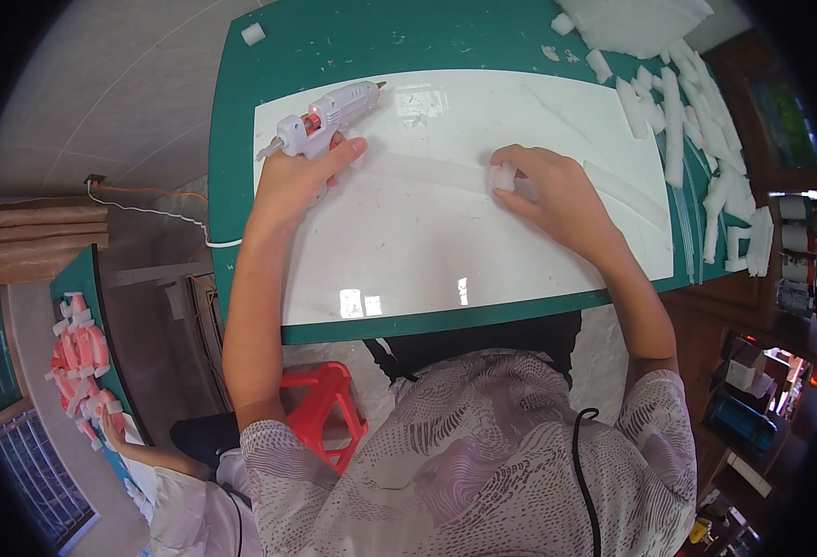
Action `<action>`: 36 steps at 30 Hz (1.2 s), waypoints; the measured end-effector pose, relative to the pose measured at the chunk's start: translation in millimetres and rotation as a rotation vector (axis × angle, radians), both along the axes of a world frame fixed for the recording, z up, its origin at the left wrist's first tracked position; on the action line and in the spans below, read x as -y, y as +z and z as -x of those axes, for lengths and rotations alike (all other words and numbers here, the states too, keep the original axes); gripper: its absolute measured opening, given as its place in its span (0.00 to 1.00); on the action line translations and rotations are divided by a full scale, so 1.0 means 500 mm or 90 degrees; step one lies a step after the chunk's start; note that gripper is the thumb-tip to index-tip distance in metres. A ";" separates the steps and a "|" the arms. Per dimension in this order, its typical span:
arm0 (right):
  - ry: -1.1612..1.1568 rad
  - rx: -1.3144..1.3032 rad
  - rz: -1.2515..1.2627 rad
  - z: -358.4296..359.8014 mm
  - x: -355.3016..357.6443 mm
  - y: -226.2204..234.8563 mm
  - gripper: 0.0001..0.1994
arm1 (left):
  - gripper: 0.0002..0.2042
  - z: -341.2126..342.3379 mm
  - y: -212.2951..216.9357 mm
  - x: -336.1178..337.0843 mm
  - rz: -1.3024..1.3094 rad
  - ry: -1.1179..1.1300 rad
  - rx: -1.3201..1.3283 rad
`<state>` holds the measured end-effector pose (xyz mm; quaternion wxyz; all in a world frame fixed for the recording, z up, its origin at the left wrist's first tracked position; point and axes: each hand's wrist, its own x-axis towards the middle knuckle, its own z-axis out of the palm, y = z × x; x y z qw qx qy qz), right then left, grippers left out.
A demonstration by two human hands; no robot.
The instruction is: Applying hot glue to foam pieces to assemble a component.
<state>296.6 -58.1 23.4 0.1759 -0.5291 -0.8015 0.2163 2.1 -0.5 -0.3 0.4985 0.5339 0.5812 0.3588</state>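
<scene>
A white hot glue gun (342, 108) is gripped in my left hand (304, 172), its nozzle tilted up toward the far side and a reddish light glowing on its body. My right hand (557, 193) pinches the right end of a white foam strip (427, 171) between thumb and fingers. That strip reaches left across the glossy white board (399, 251) to beside my left thumb; whether the thumb touches it I cannot tell. Another pale strip (624, 190) lies on the board just right of my right hand.
The board rests on a green tabletop (334, 51). White foam pieces (673, 121) heap along its right side, with clear glue sticks (685, 237) below. A white cord (225, 243) runs off the left edge. A red stool (325, 408) stands below; another person's hand (114, 424) touches pink-and-white pieces.
</scene>
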 end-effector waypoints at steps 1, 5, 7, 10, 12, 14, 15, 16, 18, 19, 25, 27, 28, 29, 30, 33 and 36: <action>-0.013 -0.007 0.012 0.001 -0.001 0.000 0.14 | 0.17 -0.004 0.001 0.002 -0.005 0.009 0.007; 0.002 0.009 -0.013 0.000 -0.001 -0.003 0.15 | 0.17 0.001 0.001 0.000 0.011 0.005 0.001; -0.001 0.009 -0.006 0.001 -0.001 -0.002 0.15 | 0.17 0.003 -0.001 -0.002 0.011 0.004 -0.002; -0.001 0.004 -0.011 -0.001 -0.001 -0.006 0.15 | 0.17 0.000 0.001 -0.001 0.007 0.003 0.000; 0.003 0.000 -0.023 -0.002 -0.003 -0.008 0.15 | 0.17 0.000 0.002 -0.001 0.003 0.004 0.004; 0.007 -0.011 -0.010 -0.003 -0.004 -0.006 0.14 | 0.17 0.000 0.003 0.000 0.005 0.007 0.004; 0.007 -0.011 -0.010 -0.002 -0.004 -0.007 0.14 | 0.17 -0.001 0.004 0.001 0.005 0.007 0.004; 0.007 -0.010 -0.017 -0.002 -0.003 -0.009 0.14 | 0.17 -0.003 0.006 0.002 0.006 0.010 0.007; 0.009 -0.009 -0.023 0.000 -0.003 -0.009 0.14 | 0.17 -0.001 0.004 0.002 0.006 0.014 0.010; 0.009 -0.013 -0.019 0.001 -0.003 -0.009 0.13 | 0.17 0.003 -0.001 0.001 0.009 0.011 0.003; 0.020 -0.002 -0.017 -0.002 -0.007 -0.005 0.12 | 0.19 -0.001 0.000 0.001 -0.001 0.010 0.009; 0.006 0.000 -0.011 -0.006 -0.005 -0.002 0.12 | 0.19 -0.005 -0.004 -0.002 -0.004 -0.006 0.016; 0.012 -0.015 0.008 -0.006 -0.008 -0.003 0.12 | 0.19 -0.001 -0.013 -0.002 -0.020 0.002 0.031; 0.016 -0.030 0.026 -0.006 -0.009 -0.005 0.13 | 0.18 0.004 -0.017 -0.003 -0.036 0.010 0.047; 0.000 -0.020 0.026 -0.007 -0.006 -0.007 0.13 | 0.18 0.004 -0.017 -0.001 -0.036 -0.006 0.057; 0.004 0.000 0.007 -0.020 -0.001 -0.019 0.17 | 0.18 0.002 -0.008 0.005 -0.039 0.008 0.043; 0.036 -0.011 -0.168 -0.039 0.011 -0.012 0.23 | 0.17 -0.003 -0.005 0.002 -0.022 0.025 0.048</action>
